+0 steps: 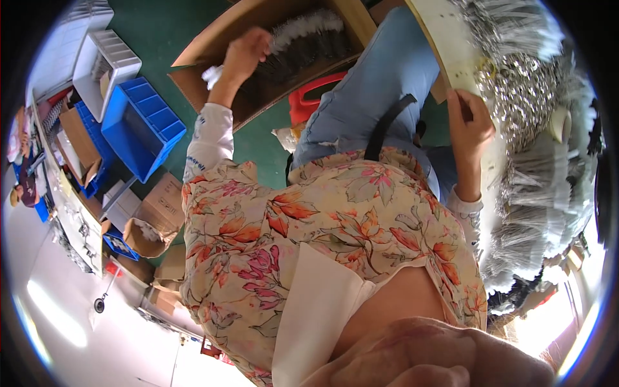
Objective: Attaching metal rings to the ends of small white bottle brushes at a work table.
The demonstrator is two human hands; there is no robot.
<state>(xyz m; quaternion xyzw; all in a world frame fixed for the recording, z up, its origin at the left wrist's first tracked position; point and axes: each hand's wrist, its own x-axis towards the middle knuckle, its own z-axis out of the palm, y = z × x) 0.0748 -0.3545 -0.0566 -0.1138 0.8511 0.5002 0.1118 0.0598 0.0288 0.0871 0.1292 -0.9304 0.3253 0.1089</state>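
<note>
My left hand (246,57) is held over an open cardboard box (213,37), its fingers curled in. Whether anything is between them does not show. In the box lie bundles of thin dark wire brushes (309,39) with fluffy white ends. A small blurred white thing (212,77) shows beside my left wrist. My right hand (469,122) rests at the edge of a pale worktable (459,61), thumb and fingers bent together; what they hold, if anything, is hidden. Just beyond it, a heap of shiny twisted metal wire pieces (519,90) covers the tabletop.
More bundles of thin wires (525,222) with white ends crowd the table on the right. A red plastic stool (306,103) stands by my knee. To the left are a blue crate (145,126), a grey crate (106,64) and several cardboard boxes (161,203).
</note>
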